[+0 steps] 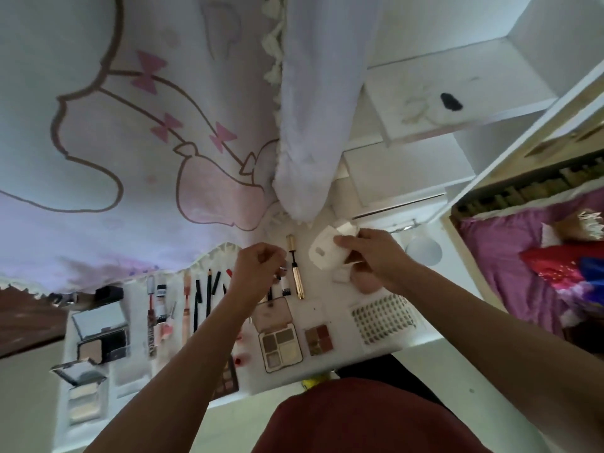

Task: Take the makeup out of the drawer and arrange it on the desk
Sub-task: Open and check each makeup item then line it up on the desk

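Observation:
My right hand (372, 256) grips a white compact case (323, 253) above the far right part of the white desk (333, 308). My left hand (258, 273) hovers over the desk's middle with curled fingers; whether it holds anything small is hidden. Between my hands lies a gold mascara tube (295, 269). Laid out on the desk are an open eyeshadow palette (277, 335), a small red and brown palette (318, 336), pencils and liners (206, 295), lip glosses (157, 312) and open mirrored compacts (101, 328).
A white perforated tray (382, 318) sits at the desk's right end, with a pink sponge (364, 282) behind it. White shelves and drawers (408, 171) rise beyond. A curtain (130, 125) with pink bows hangs at left. A bed with purple bedding (523, 256) stands at right.

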### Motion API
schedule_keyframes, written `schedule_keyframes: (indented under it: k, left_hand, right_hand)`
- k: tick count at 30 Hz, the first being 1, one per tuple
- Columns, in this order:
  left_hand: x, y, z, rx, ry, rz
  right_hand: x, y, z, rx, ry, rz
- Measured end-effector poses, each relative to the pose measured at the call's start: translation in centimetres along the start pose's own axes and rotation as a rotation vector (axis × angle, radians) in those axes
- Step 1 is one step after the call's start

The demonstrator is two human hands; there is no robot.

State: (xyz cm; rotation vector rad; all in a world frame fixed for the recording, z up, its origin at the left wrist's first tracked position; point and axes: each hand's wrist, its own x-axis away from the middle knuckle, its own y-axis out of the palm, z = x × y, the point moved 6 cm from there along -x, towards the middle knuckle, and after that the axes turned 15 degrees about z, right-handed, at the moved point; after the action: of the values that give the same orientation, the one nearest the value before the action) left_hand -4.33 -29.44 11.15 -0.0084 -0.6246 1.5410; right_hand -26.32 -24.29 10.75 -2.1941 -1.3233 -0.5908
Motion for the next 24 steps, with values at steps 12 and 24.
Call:
schedule_keyframes:
  k: [12, 24]
  left_hand:
    - [5.0, -1.4, 3.9, 0.180, 0.095, -0.049]
    - [6.7, -2.0, 4.7, 0.078, 0.250, 0.030]
  right_hand:
    - [7.9, 1.2, -2.6, -0.022, -0.168, -0.161]
    - [10.0, 1.3, -2.9, -0.003, -0.340, -0.234]
